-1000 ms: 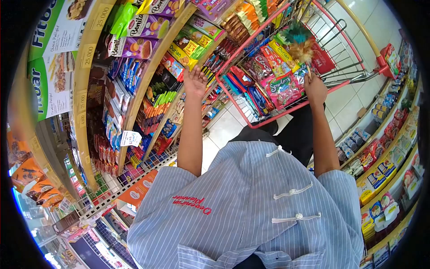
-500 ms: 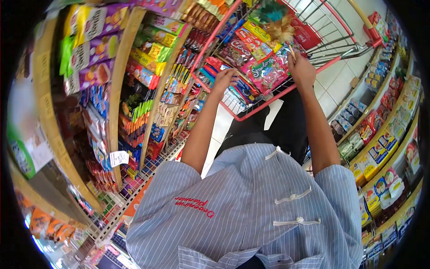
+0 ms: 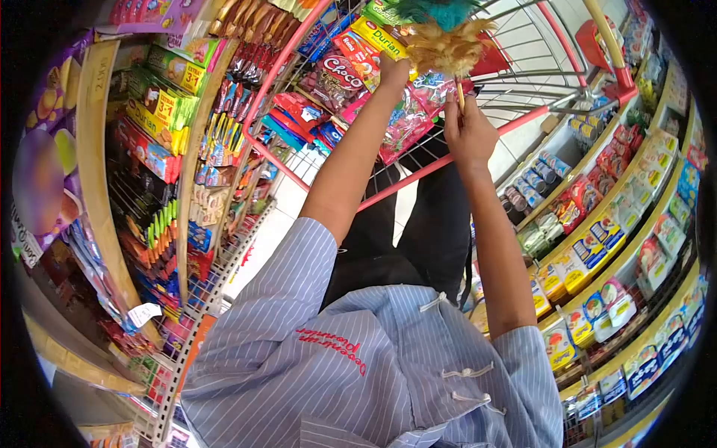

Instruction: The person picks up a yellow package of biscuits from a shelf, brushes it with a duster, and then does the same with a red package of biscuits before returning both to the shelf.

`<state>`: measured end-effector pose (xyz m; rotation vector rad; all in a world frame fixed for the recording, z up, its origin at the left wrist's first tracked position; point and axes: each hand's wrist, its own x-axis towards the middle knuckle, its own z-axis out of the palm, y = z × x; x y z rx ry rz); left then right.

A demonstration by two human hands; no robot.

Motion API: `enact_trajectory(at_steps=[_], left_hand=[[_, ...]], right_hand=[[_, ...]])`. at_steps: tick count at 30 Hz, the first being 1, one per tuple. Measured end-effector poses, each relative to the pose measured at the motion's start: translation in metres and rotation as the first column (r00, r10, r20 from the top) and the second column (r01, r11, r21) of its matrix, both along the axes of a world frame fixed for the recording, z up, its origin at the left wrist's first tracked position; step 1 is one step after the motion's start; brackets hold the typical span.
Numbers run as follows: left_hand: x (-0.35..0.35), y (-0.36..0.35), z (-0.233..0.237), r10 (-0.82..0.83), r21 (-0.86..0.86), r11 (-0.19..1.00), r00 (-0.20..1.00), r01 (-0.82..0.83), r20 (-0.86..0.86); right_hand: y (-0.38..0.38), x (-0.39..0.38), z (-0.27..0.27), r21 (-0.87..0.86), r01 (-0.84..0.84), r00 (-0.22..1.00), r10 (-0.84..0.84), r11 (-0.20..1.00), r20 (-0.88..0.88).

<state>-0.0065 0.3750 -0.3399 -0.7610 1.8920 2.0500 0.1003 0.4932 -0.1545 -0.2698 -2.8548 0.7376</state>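
Observation:
A red wire shopping cart (image 3: 478,134) stands in front of me, full of snack packets such as a Choco pack (image 3: 340,78) and a Durian pack (image 3: 381,37). My right hand (image 3: 469,134) grips the thin handle of a feather duster (image 3: 441,37) whose teal and tan feathers rest over the cart's load. My left hand (image 3: 393,75) reaches into the cart and touches the packets beside the duster head; whether its fingers close on one is hidden.
Shelves (image 3: 187,149) packed with snacks and sachets run along my left. Another shelf row (image 3: 612,224) with cups and boxes lines the right. White floor tiles (image 3: 276,224) show between the cart and the left shelves. My striped blue shirt fills the lower view.
My left hand left the shelf on the left and reached into the cart among the packets. The view swung right, and my right hand kept hold of the duster.

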Motion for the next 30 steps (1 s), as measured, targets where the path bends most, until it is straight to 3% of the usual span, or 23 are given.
enact_trajectory(at_steps=[1,3,5,6,7,10,11,13,14,15,17,20,22,23,24,25,26,27,28,30], left_hand=[[-0.002,0.004,-0.003,0.129,0.224,0.963,0.985,-0.151,0.111],[-0.010,0.008,-0.010,0.229,0.273,0.928,0.967,-0.252,0.115],[-0.017,0.009,-0.014,0.369,0.398,0.816,0.908,-0.418,0.199],[-0.022,0.003,-0.042,0.251,0.623,0.717,0.950,-0.311,0.185],[-0.021,0.002,-0.042,0.256,0.626,0.714,0.949,-0.314,0.184],[-0.023,0.001,-0.029,0.269,0.278,0.915,0.955,-0.293,0.121],[-0.026,-0.002,-0.023,0.283,0.288,0.909,0.953,-0.302,0.105],[-0.027,-0.008,-0.022,0.058,-0.172,0.983,0.998,-0.063,-0.031],[-0.024,-0.010,-0.010,0.077,-0.204,0.977,0.995,-0.063,0.062],[-0.021,-0.012,-0.006,0.093,-0.201,0.976,0.994,-0.081,0.051],[-0.012,-0.022,-0.004,0.146,-0.087,0.986,0.987,-0.140,0.066],[0.027,-0.053,0.086,0.038,0.250,0.966,0.991,-0.069,0.128],[0.069,-0.080,0.138,-0.001,0.400,0.917,1.000,0.001,-0.001],[0.089,-0.096,0.159,-0.031,0.480,0.877,0.999,0.011,0.034],[0.110,-0.111,0.182,-0.018,0.599,0.800,1.000,0.023,-0.015],[0.130,-0.126,0.215,-0.004,0.613,0.788,0.996,0.055,-0.084],[0.152,-0.142,0.238,-0.026,0.740,0.673,1.000,0.005,0.016],[0.170,-0.151,0.271,0.009,0.753,0.655,0.997,-0.068,0.082],[0.194,-0.167,0.262,-0.013,0.791,0.611,0.999,-0.030,0.048],[0.222,-0.177,0.290,0.127,0.858,0.509,0.992,-0.073,0.008]], right_hand=[[0.000,-0.001,0.000,0.006,-0.018,1.000,0.018,1.000,0.004],[-0.001,0.000,-0.001,-0.014,-0.020,0.999,0.019,1.000,-0.044],[-0.001,0.000,-0.001,0.006,-0.025,0.999,0.025,1.000,-0.048],[-0.001,0.001,-0.001,-0.005,-0.023,0.999,0.023,1.000,-0.041],[-0.001,0.001,-0.001,-0.017,-0.023,0.999,0.022,1.000,-0.039],[-0.001,0.001,0.000,-0.001,-0.023,0.999,0.023,1.000,-0.028],[-0.001,0.000,0.001,0.004,-0.038,0.998,0.039,0.999,-0.046],[-0.002,0.000,0.002,0.002,-0.018,1.000,0.018,1.000,-0.016],[-0.001,0.000,0.001,-0.005,-0.026,1.000,0.026,1.000,-0.008],[0.001,0.001,0.000,-0.002,-0.042,0.999,0.042,0.999,-0.019],[-0.001,0.001,0.002,0.009,-0.012,1.000,0.012,1.000,0.027],[-0.003,0.001,0.008,0.002,-0.036,0.999,0.036,0.999,0.022],[-0.002,0.002,0.005,-0.002,-0.035,0.999,0.035,0.999,-0.004],[-0.001,0.002,0.003,-0.017,-0.075,0.997,0.074,0.997,-0.034],[0.000,0.002,0.001,-0.008,-0.059,0.998,0.059,0.998,-0.003],[0.000,0.003,0.002,0.001,-0.044,0.999,0.044,0.999,0.026],[-0.001,0.003,0.005,0.017,-0.045,0.997,0.044,0.999,0.062],[-0.001,0.003,0.009,0.034,-0.042,0.995,0.039,0.999,0.091],[-0.002,0.004,0.011,-0.017,-0.047,0.998,0.047,0.999,0.040],[-0.008,0.006,0.018,-0.044,-0.044,0.999,0.044,0.998,0.000]])
